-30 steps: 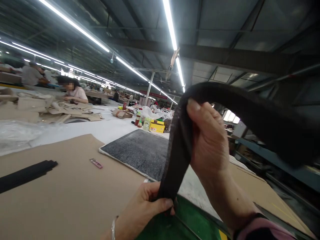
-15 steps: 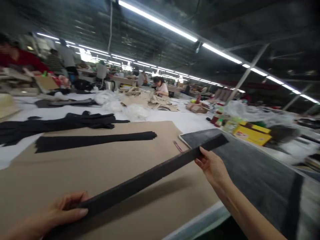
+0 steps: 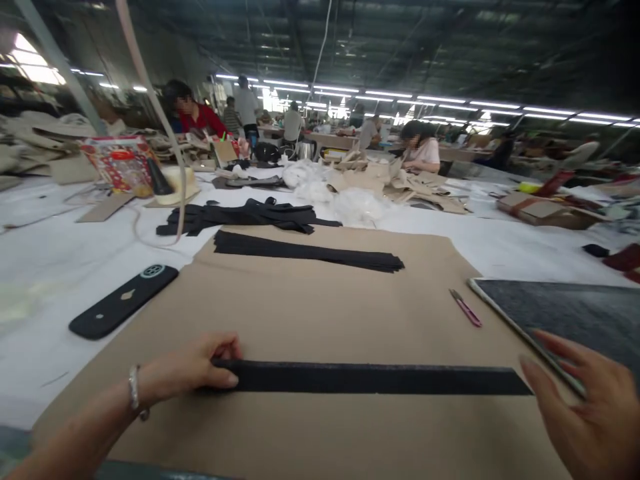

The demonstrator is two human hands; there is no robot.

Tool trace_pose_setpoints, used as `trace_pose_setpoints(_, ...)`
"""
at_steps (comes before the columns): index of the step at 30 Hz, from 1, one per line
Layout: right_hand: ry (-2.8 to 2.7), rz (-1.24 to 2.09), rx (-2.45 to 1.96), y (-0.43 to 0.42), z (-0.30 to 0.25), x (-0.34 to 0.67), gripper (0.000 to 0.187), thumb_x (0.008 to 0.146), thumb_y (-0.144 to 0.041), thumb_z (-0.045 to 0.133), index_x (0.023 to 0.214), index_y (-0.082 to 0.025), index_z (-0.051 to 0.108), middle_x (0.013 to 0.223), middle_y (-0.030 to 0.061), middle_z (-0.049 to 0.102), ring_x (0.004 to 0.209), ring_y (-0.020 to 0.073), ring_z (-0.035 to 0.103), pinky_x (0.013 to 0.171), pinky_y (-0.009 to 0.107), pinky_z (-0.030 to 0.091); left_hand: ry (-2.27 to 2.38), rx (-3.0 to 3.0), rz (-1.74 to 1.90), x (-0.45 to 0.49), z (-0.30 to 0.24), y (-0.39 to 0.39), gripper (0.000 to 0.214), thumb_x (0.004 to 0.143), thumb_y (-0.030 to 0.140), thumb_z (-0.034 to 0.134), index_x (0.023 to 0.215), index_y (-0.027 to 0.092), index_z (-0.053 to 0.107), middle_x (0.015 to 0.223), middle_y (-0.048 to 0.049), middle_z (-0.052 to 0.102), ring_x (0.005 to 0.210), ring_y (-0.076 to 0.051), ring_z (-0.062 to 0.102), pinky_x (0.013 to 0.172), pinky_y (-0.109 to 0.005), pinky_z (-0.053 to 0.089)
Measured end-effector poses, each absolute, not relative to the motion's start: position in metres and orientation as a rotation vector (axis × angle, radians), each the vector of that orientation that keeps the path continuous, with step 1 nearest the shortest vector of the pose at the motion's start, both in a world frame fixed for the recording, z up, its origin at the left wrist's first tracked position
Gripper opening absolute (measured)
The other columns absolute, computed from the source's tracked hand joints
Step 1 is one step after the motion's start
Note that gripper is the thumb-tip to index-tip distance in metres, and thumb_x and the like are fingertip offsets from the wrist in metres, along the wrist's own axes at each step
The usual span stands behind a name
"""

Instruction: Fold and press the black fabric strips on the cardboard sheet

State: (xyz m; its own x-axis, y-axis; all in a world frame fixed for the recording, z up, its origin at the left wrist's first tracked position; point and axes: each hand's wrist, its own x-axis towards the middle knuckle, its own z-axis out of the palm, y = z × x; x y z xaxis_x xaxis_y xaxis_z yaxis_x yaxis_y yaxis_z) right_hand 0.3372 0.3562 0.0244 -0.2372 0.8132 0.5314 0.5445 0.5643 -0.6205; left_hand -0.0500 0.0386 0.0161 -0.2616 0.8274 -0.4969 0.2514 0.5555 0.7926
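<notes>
A long black fabric strip [image 3: 375, 379] lies lengthwise across the brown sheet [image 3: 320, 433] in front of me. My left hand [image 3: 215, 367] grips its left end, thumb on top and the fingers partly hidden behind. Just past the right end of the strip, my right hand [image 3: 585, 400] holds nothing; thumb and fingers are apart, close to the edge of a grey board [image 3: 565, 310]. Further back on the sheet lies a fanned stack of black strips [image 3: 305, 252].
Pink-handled thread snips [image 3: 466, 309] lie near the board. A black phone [image 3: 125, 300] rests on the left, below a hanging cable [image 3: 165, 127]. Behind are a heap of black strips [image 3: 240, 217], clear plastic [image 3: 360, 207] and brown scraps [image 3: 425, 183]. Co-workers sit and stand beyond.
The black strip has gone from slanted and raised to lying level on the brown sheet. My right hand has let go of it and opened. The view has swung left.
</notes>
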Motion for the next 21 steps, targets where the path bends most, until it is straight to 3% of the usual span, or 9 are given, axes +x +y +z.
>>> trace_pose_setpoints(3,-2.427,0.56,-0.414,0.301,0.032,0.269,0.022,0.088,-0.035,0.052,0.107,-0.031,0.063,0.103,0.0056,0.063,0.093,0.0218,0.061,0.075,0.034,0.051,1.821,0.837,0.776,-0.048,0.019,0.025,0.038,0.064,0.037,0.065,0.094,0.017,0.05,0.07,0.0051,0.051,0.063,-0.011,0.043,0.058,-0.023,0.03)
trace_pose_setpoints(6,-2.762,0.874,0.047,0.241,0.028,0.194,0.029,0.092,-0.018,0.044,0.115,-0.028,0.059,0.106,0.0048,0.061,0.094,0.0162,0.059,0.082,0.029,0.048,1.867,0.768,0.856,-0.048,0.014,0.011,0.041,0.062,0.038,0.061,0.095,0.018,0.046,0.063,0.0076,0.046,0.056,-0.01,0.039,0.053,-0.022,0.027)
trace_pose_setpoints(9,-2.845,0.96,0.064,0.196,0.019,0.133,0.028,0.09,-0.016,0.05,0.114,-0.026,0.059,0.109,0.0054,0.06,0.101,0.0198,0.054,0.091,0.036,0.042,1.925,0.732,0.945,-0.049,0.002,0.0,0.038,0.061,0.032,0.056,0.095,0.018,0.046,0.06,0.0091,0.042,0.053,-0.009,0.038,0.051,-0.022,0.026)
trace_pose_setpoints(13,-2.952,0.936,-0.026,0.165,0.009,0.082,0.029,0.088,-0.03,0.058,0.116,-0.023,0.057,0.111,0.0072,0.061,0.106,0.0248,0.052,0.092,0.042,0.036,2.006,0.736,1.057,-0.048,-0.015,-0.008,0.036,0.061,0.028,0.053,0.095,0.018,0.045,0.064,0.0075,0.047,0.059,-0.01,0.045,0.055,-0.022,0.032)
trace_pose_setpoints(17,-2.975,0.987,-0.051,0.153,0.001,0.059,0.011,0.086,-0.022,0.058,0.097,-0.023,0.061,0.099,0.0022,0.065,0.097,0.0208,0.054,0.088,0.039,0.032,2.168,0.765,1.107,-0.046,-0.023,-0.014,0.036,0.064,0.023,0.051,0.099,0.018,0.046,0.067,0.0058,0.049,0.061,-0.013,0.05,0.056,-0.025,0.04)
trace_pose_setpoints(21,-2.952,0.957,-0.064,0.151,-0.008,0.051,0.006,0.085,-0.017,0.058,0.086,-0.022,0.06,0.093,0.0002,0.064,0.095,0.0181,0.053,0.084,0.035,0.031,2.485,0.76,1.15,-0.031,-0.029,-0.024,0.033,0.077,0.027,0.051,0.109,0.019,0.05,0.098,-0.0056,0.059,0.087,-0.021,0.058,0.08,-0.037,0.049)
